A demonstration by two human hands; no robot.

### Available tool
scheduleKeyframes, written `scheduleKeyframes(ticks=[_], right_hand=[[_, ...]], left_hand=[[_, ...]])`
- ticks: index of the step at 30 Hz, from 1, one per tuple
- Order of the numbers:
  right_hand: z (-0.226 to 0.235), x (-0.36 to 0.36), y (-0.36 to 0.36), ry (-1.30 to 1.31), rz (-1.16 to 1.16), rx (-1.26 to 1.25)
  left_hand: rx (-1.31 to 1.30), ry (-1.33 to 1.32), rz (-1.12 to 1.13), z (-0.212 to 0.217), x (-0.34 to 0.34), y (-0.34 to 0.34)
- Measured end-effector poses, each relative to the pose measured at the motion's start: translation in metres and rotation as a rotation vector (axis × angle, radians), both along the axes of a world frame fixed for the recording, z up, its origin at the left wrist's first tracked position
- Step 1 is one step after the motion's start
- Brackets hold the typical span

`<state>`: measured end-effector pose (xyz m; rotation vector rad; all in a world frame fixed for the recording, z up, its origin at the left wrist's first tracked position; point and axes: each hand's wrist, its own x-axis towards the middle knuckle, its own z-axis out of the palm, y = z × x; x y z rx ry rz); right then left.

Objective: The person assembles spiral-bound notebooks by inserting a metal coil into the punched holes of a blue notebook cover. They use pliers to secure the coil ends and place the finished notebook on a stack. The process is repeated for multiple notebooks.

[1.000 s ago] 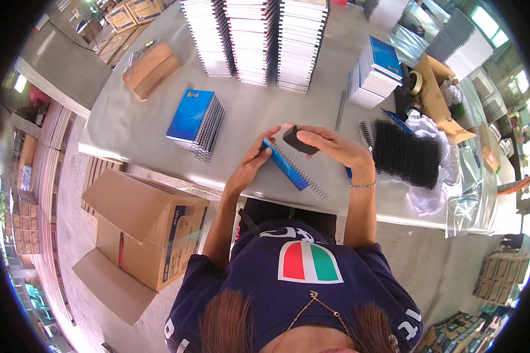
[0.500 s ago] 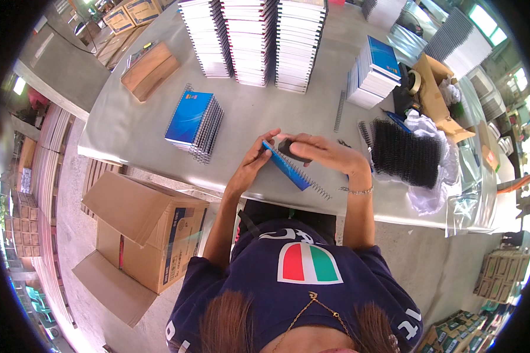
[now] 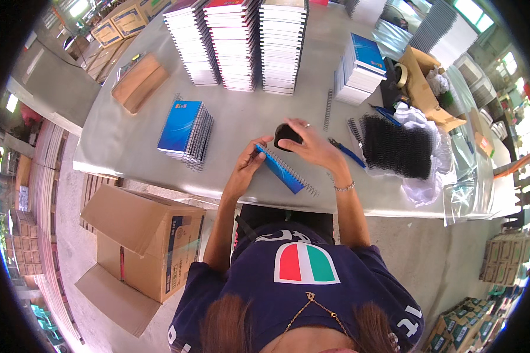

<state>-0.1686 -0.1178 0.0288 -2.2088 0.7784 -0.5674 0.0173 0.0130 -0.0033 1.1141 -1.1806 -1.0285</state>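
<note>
A blue-covered notebook (image 3: 280,172) stands on its edge on the grey table, pinched near its far end by my left hand (image 3: 248,162). Along its upper edge runs a dark spiral coil (image 3: 304,183), whose end sticks out past the near corner. My right hand (image 3: 315,145) curls around a dark, rounded object (image 3: 283,139) just beyond the notebook; its kind is not clear, as my fingers cover part of it. Right of that hand lie blue-handled pliers (image 3: 348,154).
A pile of coil-bound blue notebooks (image 3: 181,129) sits at left, near a wooden block (image 3: 139,83). Tall notebook stacks (image 3: 278,53) stand at the back. To the right are blue-topped books (image 3: 366,54), a loose coil (image 3: 328,109) and many black coils (image 3: 396,146). A cardboard box (image 3: 144,253) stands below left.
My right hand has turned and shifted off the coil with the dark object, uncovering the pliers. My left hand keeps its pinch on the notebook. The whole view has shifted slightly.
</note>
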Motion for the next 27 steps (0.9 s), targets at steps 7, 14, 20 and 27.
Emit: scheduleKeyframes(ticks=[7,14,20,27], right_hand=[[-0.017,-0.068,0.009,0.214,-0.559,-0.37],[-0.047,-0.092,0.045,0.377,-0.791,-0.361],[-0.067,-0.083,0.044,0.349,-0.812,-0.521],[-0.041,-0.089,0.05,0.151,-0.804,-0.373]], left_hand=[[-0.047,-0.121,0.297,-0.021,-0.021,0.009],[-0.067,-0.288,0.223,-0.011,-0.025,0.017],[-0.126,-0.373,0.176,-0.015,-0.004,0.01],[-0.063,-0.419,0.137,0.008,-0.007,0.013]])
